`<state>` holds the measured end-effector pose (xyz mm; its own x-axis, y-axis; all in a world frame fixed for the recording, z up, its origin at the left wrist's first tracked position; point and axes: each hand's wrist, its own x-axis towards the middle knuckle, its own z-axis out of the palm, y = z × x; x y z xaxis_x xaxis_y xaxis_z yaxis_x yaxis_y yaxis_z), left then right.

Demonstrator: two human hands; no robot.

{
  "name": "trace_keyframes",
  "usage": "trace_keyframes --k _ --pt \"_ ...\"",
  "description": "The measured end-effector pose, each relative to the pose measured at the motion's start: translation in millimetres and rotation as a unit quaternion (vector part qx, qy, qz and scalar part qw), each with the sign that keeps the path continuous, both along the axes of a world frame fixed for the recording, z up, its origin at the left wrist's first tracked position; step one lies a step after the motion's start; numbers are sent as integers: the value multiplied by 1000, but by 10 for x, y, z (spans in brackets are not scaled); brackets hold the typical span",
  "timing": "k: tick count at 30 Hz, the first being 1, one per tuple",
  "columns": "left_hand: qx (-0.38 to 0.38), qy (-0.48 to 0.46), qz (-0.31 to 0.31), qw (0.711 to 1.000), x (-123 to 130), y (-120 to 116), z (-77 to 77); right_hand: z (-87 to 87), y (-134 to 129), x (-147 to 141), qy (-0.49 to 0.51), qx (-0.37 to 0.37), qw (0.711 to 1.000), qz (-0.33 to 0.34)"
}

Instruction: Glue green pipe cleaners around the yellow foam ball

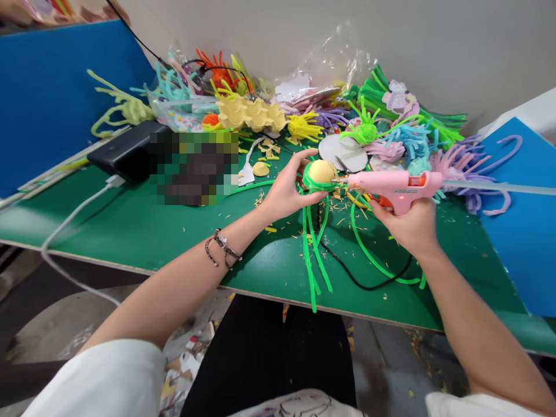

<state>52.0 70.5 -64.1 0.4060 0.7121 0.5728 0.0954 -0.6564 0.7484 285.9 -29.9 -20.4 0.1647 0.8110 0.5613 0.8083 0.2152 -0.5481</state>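
Note:
In my left hand (290, 188) I grip a yellow dome-shaped piece (322, 172) with bright green pipe cleaners (313, 249) wound round its lower part. Several loose green ends hang down from it over the table. My right hand (410, 223) is wrapped round the handle of a pink hot glue gun (386, 184), and a clear glue stick (490, 186) juts from its back end. The gun's nozzle points left, at the right side of the dome. Whether the tip touches it I cannot tell.
Behind lie a pale egg-carton piece (252, 114), bundles of green pipe cleaners (434, 119) and several many-armed pipe-cleaner figures (364, 128). A white disc (343, 153) is just past the dome. A black box (130, 152) with a white cable stands left. A black cord (360, 282) loops in front. Blue panels (73, 87) flank the green table.

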Motion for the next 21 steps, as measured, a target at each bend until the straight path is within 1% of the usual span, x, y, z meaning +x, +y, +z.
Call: trace_keyframes --k 11,17,21 --pt "7 3 7 1000 -11 -1 12 -2 17 45 -25 -25 999 11" --pt "10 3 3 1000 -13 6 8 24 15 37 -38 -46 998 -8" --pt "5 6 4 1000 -11 -7 28 26 17 37 -48 -52 997 -7"
